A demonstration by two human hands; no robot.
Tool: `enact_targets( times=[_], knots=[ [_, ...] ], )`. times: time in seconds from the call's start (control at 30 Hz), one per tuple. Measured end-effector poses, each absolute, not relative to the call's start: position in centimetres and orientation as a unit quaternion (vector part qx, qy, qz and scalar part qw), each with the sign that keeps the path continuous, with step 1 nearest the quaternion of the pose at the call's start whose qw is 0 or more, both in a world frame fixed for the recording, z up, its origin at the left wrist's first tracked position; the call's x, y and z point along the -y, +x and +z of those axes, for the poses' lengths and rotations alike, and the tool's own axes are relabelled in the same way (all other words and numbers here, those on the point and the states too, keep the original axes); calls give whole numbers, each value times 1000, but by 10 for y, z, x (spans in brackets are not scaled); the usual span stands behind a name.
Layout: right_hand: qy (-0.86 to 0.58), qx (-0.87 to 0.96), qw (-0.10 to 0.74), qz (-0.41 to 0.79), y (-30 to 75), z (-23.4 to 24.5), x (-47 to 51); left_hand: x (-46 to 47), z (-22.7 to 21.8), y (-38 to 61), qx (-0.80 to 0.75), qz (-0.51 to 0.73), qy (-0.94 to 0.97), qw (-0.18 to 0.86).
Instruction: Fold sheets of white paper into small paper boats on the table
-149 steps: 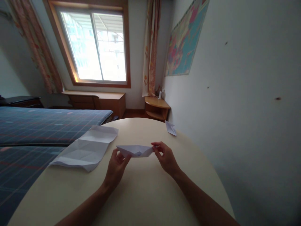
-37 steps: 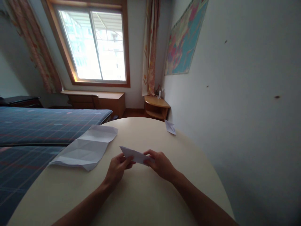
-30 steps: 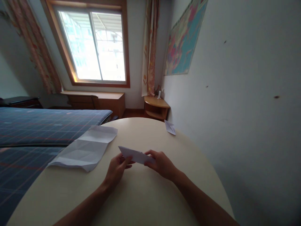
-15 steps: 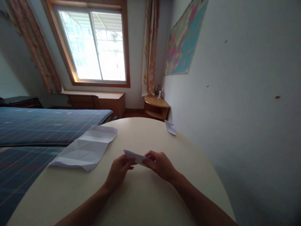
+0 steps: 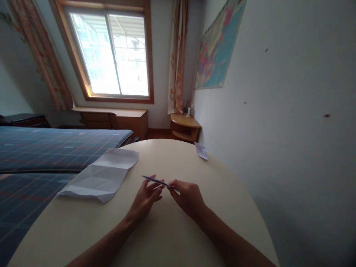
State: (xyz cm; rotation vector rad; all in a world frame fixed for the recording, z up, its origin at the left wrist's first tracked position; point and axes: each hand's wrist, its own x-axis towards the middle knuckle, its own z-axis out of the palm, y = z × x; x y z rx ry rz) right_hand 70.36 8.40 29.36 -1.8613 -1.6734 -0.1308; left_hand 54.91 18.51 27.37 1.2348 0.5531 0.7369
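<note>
A folded piece of white paper (image 5: 155, 180) is above the middle of the table, seen almost edge-on as a thin strip. My right hand (image 5: 189, 195) pinches its right end between thumb and fingers. Beneath and beside its left part is my left hand (image 5: 145, 198), fingers apart and curved, some behind the paper; whether they touch it I cannot tell. A creased white sheet (image 5: 104, 174) lies unfolded at the table's left edge. Toward the far right edge rests a small folded paper piece (image 5: 201, 151).
The round cream table (image 5: 172, 237) stands close to the white wall (image 5: 294, 159) on the right. To the left is a bed with a blue plaid mattress (image 5: 50, 148). A desk (image 5: 132, 120) and a corner shelf (image 5: 185, 120) stand beyond the table.
The folded paper has turned from showing its face to nearly edge-on. My left fingers have loosened and spread; my right hand keeps its pinch.
</note>
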Motion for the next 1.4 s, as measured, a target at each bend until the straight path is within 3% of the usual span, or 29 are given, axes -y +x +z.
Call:
enact_targets(
  times=[0.57, 1.27, 1.4],
  knots=[
    [-669, 660, 342, 12, 697, 301, -80, -190, 271, 548, -267, 352, 573, 690],
    [-685, 622, 380, 19, 709, 289, -87, -191, 266, 544, -224, 323, 624, 675],
    [-696, 624, 356, -7, 711, 290, -86, -189, 267, 544, -230, 342, 628, 661]
  ],
)
